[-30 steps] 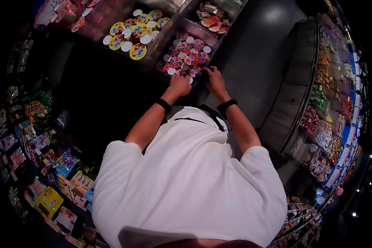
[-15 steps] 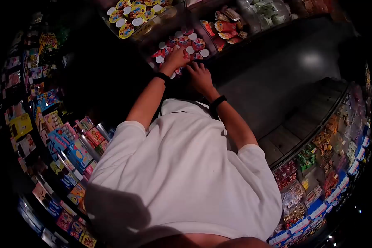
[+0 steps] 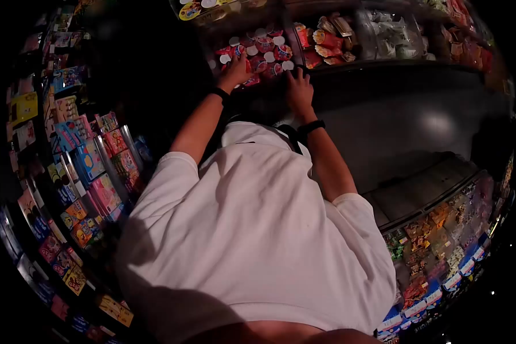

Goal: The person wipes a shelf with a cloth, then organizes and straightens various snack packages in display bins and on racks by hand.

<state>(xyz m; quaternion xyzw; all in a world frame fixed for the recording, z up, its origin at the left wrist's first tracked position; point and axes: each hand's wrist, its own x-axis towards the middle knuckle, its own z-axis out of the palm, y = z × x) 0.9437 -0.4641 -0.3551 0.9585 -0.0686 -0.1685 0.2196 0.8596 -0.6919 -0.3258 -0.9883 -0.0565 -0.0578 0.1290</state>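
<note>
My left hand [image 3: 236, 71] reaches into a clear bin of small red packaged cups [image 3: 264, 45] with round white lids. Its fingers are spread and touch the cups at the near left of the pile; no cup shows lifted in them. At the bin's near right corner, my right hand [image 3: 300, 93] rests by the dark front edge. Its fingers point up, slightly apart, with nothing visible held, though the fingertips are dim against the edge. Each wrist wears a black band.
Right of the cups, bins hold red-and-yellow packets [image 3: 329, 40] and pale wrapped sweets [image 3: 391, 31]. Yellow cups [image 3: 190, 10] lie at the upper left. Racks of colourful boxes [image 3: 92, 160] stand left. More sweet bins [image 3: 436, 223] line the lower right, beyond the grey floor [image 3: 395, 114].
The view has turned, bringing more bins in at the upper right. My left hand has shifted to the pile's left side. My right hand has moved right, away from the left hand.
</note>
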